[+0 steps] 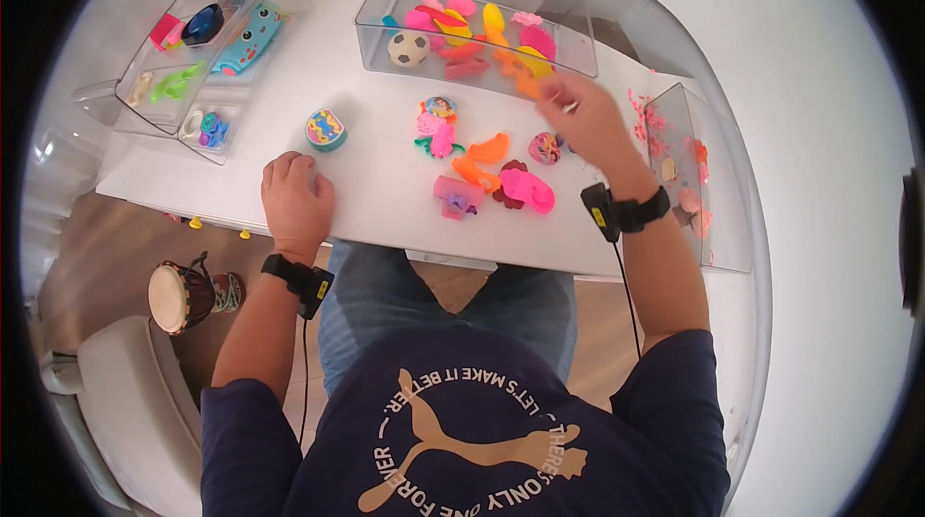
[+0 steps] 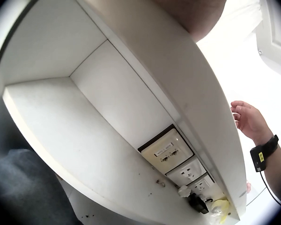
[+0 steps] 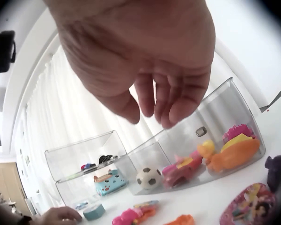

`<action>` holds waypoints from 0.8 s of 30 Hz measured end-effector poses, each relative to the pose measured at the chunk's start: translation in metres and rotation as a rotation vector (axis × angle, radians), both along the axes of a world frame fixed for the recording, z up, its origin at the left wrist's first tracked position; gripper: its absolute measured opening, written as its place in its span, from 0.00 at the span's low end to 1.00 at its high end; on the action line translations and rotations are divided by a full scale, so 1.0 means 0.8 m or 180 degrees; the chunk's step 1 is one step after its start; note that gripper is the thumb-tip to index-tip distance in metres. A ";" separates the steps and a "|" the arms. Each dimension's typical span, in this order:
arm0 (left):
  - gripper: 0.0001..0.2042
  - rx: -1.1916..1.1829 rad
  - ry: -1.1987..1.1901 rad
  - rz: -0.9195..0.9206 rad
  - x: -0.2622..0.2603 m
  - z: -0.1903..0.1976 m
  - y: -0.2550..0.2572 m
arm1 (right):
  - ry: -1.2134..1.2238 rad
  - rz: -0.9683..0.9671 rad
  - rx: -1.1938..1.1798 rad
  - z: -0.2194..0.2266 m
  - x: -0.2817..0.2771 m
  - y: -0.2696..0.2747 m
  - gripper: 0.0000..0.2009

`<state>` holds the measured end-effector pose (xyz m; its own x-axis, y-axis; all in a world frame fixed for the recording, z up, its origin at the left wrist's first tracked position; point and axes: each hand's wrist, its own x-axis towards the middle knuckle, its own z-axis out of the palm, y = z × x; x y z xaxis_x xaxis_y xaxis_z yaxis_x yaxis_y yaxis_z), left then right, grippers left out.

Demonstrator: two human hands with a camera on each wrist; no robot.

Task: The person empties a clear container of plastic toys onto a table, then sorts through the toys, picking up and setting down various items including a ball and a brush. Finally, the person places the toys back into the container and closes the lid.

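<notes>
My right hand (image 1: pixel 590 122) hovers beside the front right corner of a long clear bin (image 1: pixel 575 43). Its fingers hang loosely curled in the right wrist view, with nothing between them. Close by in the bin lies an orange toy (image 3: pixel 236 152). On the table below are an oval piece with a printed picture (image 1: pixel 544 148) and a dark purple toy (image 3: pixel 277 171). My left hand (image 1: pixel 296 199) rests at the table's front edge, near a teal egg-shaped box (image 1: pixel 326 129) with a patterned lid.
Colourful toys and a soccer ball (image 1: pixel 409 48) fill the long bin. Mid-table lie a pink mould (image 1: pixel 528 187), orange pieces (image 1: pixel 488 148) and a translucent pink cup (image 1: pixel 458 197). Clear organisers (image 1: pixel 123 85) stand left; another clear bin (image 1: pixel 665 127) stands right. A drum (image 1: pixel 183 297) is on the floor.
</notes>
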<state>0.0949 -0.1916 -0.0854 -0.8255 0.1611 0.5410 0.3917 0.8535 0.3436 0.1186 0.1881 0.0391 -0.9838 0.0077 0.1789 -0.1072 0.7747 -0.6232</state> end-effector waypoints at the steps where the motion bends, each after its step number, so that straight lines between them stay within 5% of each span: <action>1: 0.11 -0.0015 0.0008 0.0008 0.000 0.000 0.000 | -0.0158 0.0072 0.0061 -0.005 0.014 -0.006 0.16; 6: 0.11 0.0015 -0.0017 0.0015 0.000 0.002 0.001 | -0.0441 0.0610 0.0872 -0.039 0.066 -0.011 0.20; 15: 0.11 0.0008 0.0039 -0.0033 0.000 0.004 0.002 | -0.0758 0.0310 0.1447 -0.047 0.099 -0.023 0.28; 21: 0.10 -0.0002 -0.0035 -0.0010 0.001 0.005 0.002 | -0.0480 0.0420 0.1124 -0.048 0.098 -0.013 0.25; 24: 0.10 0.0011 -0.0046 -0.0020 0.002 0.006 0.003 | -0.0506 0.0332 0.0372 -0.021 0.084 -0.006 0.24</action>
